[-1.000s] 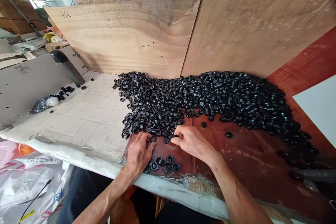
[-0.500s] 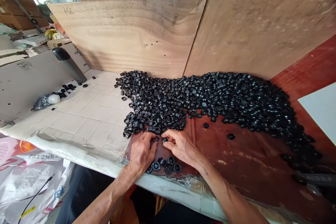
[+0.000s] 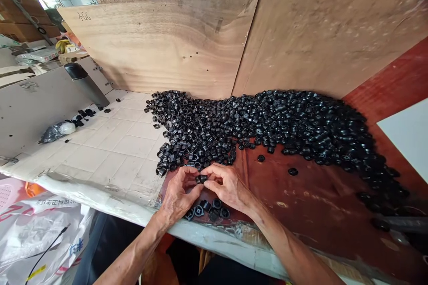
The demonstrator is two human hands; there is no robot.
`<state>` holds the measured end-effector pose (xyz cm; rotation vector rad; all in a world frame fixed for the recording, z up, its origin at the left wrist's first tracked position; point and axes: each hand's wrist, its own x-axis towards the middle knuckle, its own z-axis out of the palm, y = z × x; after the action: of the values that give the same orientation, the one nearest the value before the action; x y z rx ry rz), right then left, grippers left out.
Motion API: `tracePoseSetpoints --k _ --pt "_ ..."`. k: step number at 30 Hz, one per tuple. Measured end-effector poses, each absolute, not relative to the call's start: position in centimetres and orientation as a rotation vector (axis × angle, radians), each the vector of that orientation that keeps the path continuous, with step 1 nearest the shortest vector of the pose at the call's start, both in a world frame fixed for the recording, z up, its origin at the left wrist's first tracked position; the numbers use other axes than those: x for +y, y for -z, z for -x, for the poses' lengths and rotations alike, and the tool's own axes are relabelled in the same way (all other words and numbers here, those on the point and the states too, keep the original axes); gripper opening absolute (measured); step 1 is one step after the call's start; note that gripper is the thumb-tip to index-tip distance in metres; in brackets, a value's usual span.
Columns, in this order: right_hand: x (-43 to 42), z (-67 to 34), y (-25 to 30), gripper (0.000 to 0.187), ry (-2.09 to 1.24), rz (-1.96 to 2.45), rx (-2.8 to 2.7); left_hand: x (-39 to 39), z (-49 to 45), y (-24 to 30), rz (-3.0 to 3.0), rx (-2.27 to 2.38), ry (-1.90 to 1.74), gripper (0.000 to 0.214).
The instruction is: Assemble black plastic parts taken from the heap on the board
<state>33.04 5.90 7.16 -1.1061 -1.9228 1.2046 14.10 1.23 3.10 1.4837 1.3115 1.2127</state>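
A long heap of several small black plastic rings and caps (image 3: 267, 129) lies across the table in front of plywood boards. My left hand (image 3: 177, 196) and my right hand (image 3: 227, 187) meet just below the heap's near edge. Both pinch one small black plastic part (image 3: 201, 178) between their fingertips, a little above the table. A small cluster of black caps (image 3: 210, 209) sits on the red-brown board (image 3: 301, 205) under my hands, near the table's front edge.
Plywood boards (image 3: 167, 44) stand behind the heap. A black cylinder (image 3: 85, 82) leans at the left on the tiled mat (image 3: 110, 147), with loose black parts and a plastic bag (image 3: 55, 130) nearby. White sacks (image 3: 36, 236) lie below the table's left edge.
My right hand has moved left from the heap's edge to my left hand. Both hands have lifted slightly and now pinch one black part together.
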Motion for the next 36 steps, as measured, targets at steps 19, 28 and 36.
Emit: tracePoseSetpoints --k 19,28,36 --pt "6.1 -32.9 -6.5 0.016 -1.379 1.058 -1.569 1.7 -13.9 -3.8 -1.425 1.188 -1.339 0.018" --pt "5.8 -32.7 -7.0 0.023 -1.324 1.065 -1.637 1.5 -13.9 -4.1 -1.342 1.166 -1.331 0.02" --pt "5.6 -32.7 -6.8 0.027 -1.314 1.075 -1.677 1.6 -13.8 -3.9 -1.429 1.172 -1.365 0.017"
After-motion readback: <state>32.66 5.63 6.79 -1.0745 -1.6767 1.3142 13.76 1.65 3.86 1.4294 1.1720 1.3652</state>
